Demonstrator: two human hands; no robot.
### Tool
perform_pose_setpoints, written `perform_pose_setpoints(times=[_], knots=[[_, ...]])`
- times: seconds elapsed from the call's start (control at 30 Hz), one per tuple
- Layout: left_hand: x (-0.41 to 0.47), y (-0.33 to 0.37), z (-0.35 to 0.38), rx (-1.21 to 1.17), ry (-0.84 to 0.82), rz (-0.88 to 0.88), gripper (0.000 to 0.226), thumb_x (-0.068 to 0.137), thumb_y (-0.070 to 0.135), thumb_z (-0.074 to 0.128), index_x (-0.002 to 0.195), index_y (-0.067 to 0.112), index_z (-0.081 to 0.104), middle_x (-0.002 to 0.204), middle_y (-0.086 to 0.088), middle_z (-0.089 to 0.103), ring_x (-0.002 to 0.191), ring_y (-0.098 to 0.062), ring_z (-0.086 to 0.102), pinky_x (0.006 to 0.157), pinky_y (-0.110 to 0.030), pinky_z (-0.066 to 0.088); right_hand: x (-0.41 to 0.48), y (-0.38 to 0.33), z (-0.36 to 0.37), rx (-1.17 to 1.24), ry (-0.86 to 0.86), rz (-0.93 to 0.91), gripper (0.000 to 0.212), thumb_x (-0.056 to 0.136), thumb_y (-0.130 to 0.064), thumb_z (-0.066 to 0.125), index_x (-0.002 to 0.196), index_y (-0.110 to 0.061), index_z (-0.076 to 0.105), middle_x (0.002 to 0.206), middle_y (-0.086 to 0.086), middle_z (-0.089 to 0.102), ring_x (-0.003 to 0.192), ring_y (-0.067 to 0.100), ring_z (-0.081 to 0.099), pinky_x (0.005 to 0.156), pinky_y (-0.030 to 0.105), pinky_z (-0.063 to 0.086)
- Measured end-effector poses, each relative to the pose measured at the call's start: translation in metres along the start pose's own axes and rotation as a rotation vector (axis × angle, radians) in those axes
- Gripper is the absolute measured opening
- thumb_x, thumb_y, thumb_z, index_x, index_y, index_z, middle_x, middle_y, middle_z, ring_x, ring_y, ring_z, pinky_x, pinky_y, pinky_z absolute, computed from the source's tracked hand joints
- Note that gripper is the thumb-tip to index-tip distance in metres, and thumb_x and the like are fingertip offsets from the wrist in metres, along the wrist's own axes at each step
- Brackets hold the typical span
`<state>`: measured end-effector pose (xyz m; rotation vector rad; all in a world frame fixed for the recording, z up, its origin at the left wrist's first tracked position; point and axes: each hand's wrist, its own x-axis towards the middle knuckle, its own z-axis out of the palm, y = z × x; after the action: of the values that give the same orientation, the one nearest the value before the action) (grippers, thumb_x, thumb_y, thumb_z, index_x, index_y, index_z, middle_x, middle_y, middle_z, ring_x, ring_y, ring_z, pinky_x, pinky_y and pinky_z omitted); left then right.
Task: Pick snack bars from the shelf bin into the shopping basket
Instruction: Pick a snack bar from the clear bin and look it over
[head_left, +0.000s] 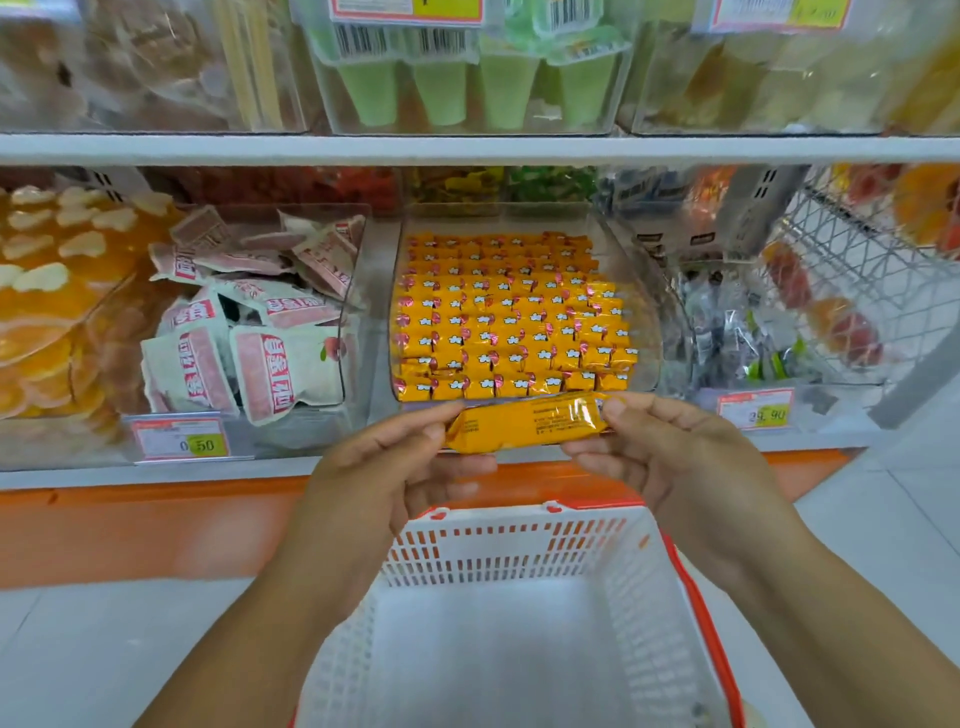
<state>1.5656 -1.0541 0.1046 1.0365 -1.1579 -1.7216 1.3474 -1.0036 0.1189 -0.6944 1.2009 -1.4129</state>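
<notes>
A clear shelf bin (631, 270) holds several rows of orange-wrapped snack bars (509, 312). Just in front of it I hold one orange snack bar (524, 423) level, printed back side up. My left hand (395, 467) pinches its left end and my right hand (660, 447) pinches its right end. Below my hands stands a white shopping basket (519, 561) with orange trim; its visible inside holds nothing.
Left of the bar bin is a clear bin of pink-and-white packets (249, 332), and further left orange jelly cups (47, 291). A bin of dark wrapped sweets (737, 332) and a wire basket (852, 270) stand to the right. Above runs a shelf with more bins.
</notes>
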Motion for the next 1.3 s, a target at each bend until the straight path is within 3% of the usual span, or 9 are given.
perform_pose_setpoints(times=[0.17,0.27,0.43,0.57,0.73,0.83,0.97,1.17,1.3], knots=[[-0.001,0.001,0.003,0.082,-0.039,0.070,0.038,0.090,-0.001,0.055,0.115,0.024,0.068,0.104,-0.005,0.076,0.098,-0.022,0.073,0.075,-0.026,0.060,0.004,-0.003,-0.003,0.116,-0.056,0.059,0.021,0.091,-0.006,0.051,0.104,0.003,0.065,0.097,0.021,0.074,0.086,0.031,0.074,0.069,0.029,0.060],[-0.001,0.000,0.004,0.160,0.075,0.129,0.025,0.083,0.012,0.065,0.102,0.028,0.072,0.093,-0.004,0.077,0.090,-0.021,0.075,0.073,-0.029,0.060,0.001,-0.003,-0.004,0.080,-0.057,0.040,0.017,0.089,-0.001,0.052,0.094,0.000,0.068,0.093,0.019,0.074,0.084,0.029,0.074,0.067,0.028,0.060],[-0.003,-0.001,0.009,0.176,0.157,0.128,0.006,0.079,0.026,0.067,0.074,0.023,0.070,0.086,0.004,0.075,0.083,-0.018,0.075,0.087,-0.038,0.055,-0.005,0.000,-0.005,-0.284,0.069,-0.117,0.005,0.079,-0.022,0.069,0.075,-0.021,0.071,0.085,0.005,0.073,0.085,0.027,0.074,0.085,0.040,0.054],[-0.007,0.000,0.019,0.160,0.199,0.138,0.011,0.094,0.016,0.057,0.083,0.014,0.060,0.071,0.007,0.072,0.077,-0.018,0.075,0.087,-0.040,0.054,-0.012,0.002,0.001,-0.200,0.036,-0.176,0.032,0.060,-0.047,0.084,0.071,-0.022,0.066,0.082,0.007,0.070,0.080,0.027,0.074,0.096,0.053,0.050],[-0.010,0.002,0.021,0.185,0.235,0.232,0.004,0.091,0.020,0.061,0.094,0.021,0.059,0.069,0.010,0.068,0.060,-0.010,0.067,0.087,-0.054,0.055,-0.013,0.001,-0.002,-0.101,0.001,-0.235,0.022,0.072,-0.017,0.070,0.091,-0.014,0.057,0.083,0.007,0.072,0.082,0.039,0.073,0.064,0.031,0.057],[-0.012,0.004,0.022,0.220,0.216,0.242,0.011,0.083,0.031,0.063,0.089,0.031,0.072,0.085,0.006,0.074,0.073,-0.018,0.073,0.081,-0.051,0.057,-0.015,0.002,-0.003,-0.140,-0.002,-0.236,0.016,0.075,-0.022,0.068,0.089,-0.015,0.068,0.085,0.010,0.073,0.082,0.035,0.073,0.067,0.030,0.058],[-0.012,0.006,0.019,0.163,0.173,0.198,0.032,0.060,0.038,0.072,0.091,0.032,0.075,0.089,0.003,0.077,0.073,-0.019,0.074,0.069,-0.025,0.059,-0.015,0.002,-0.006,-0.175,-0.072,-0.218,0.050,0.056,-0.053,0.086,0.093,-0.022,0.073,0.096,0.011,0.075,0.087,0.033,0.074,0.073,0.027,0.058],[-0.006,0.004,0.012,0.115,0.139,0.176,0.024,0.063,0.029,0.073,0.085,0.034,0.080,0.090,-0.003,0.077,0.080,-0.022,0.075,0.080,-0.034,0.057,-0.012,0.001,-0.009,-0.100,-0.106,-0.193,0.033,0.057,-0.026,0.080,0.089,-0.018,0.074,0.094,0.014,0.075,0.083,0.035,0.074,0.069,0.025,0.058],[-0.007,0.006,0.010,0.070,0.118,0.177,0.023,0.071,0.024,0.066,0.088,0.031,0.080,0.092,-0.009,0.077,0.085,-0.025,0.075,0.077,-0.029,0.060,-0.012,0.001,-0.007,-0.102,-0.135,-0.178,0.037,0.056,-0.031,0.080,0.090,-0.020,0.077,0.096,0.014,0.075,0.085,0.035,0.074,0.068,0.025,0.059]])
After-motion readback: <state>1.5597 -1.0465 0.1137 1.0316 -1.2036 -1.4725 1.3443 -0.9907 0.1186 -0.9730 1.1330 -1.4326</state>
